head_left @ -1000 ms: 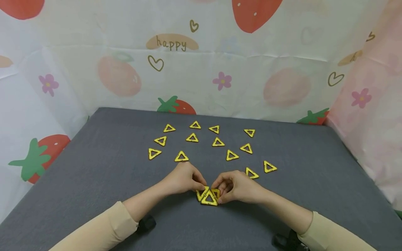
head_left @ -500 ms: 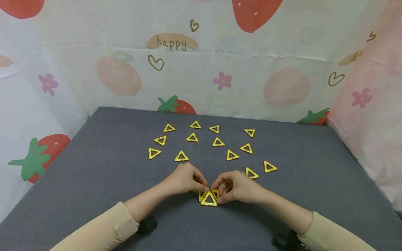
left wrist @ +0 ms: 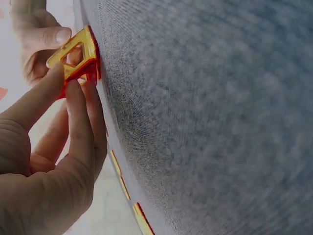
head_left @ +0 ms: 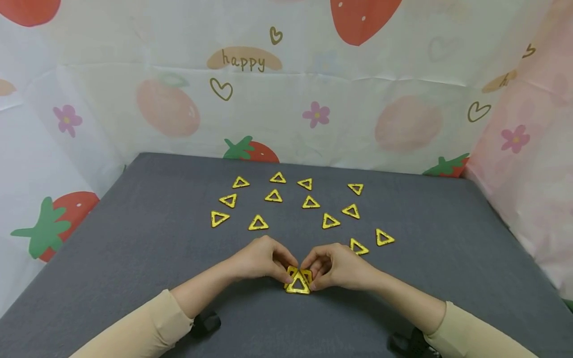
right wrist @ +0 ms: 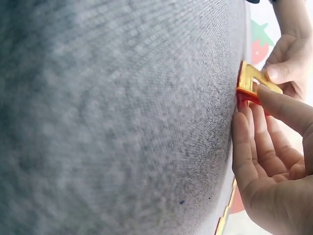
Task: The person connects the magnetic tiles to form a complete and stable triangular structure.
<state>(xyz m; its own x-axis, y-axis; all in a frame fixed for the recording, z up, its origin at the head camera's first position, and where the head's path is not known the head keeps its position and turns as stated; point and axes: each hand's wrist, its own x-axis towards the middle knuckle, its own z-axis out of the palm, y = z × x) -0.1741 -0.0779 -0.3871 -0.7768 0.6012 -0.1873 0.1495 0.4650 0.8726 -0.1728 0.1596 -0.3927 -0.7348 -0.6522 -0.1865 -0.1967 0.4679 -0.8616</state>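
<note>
Fingers (left wrist: 80,122) of both hands (head_left: 263,259) (head_left: 342,267) pinch yellow triangles (head_left: 297,291)

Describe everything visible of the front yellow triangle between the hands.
The front yellow triangle is a hollow-centred frame, glossy like plastic. It stands point up, apparently leaning back, base on the grey cloth. A similar yellow piece adjoins it on each side. Thumbs of the left hand and right hand are at its side edges; exact contact is unclear.
</note>
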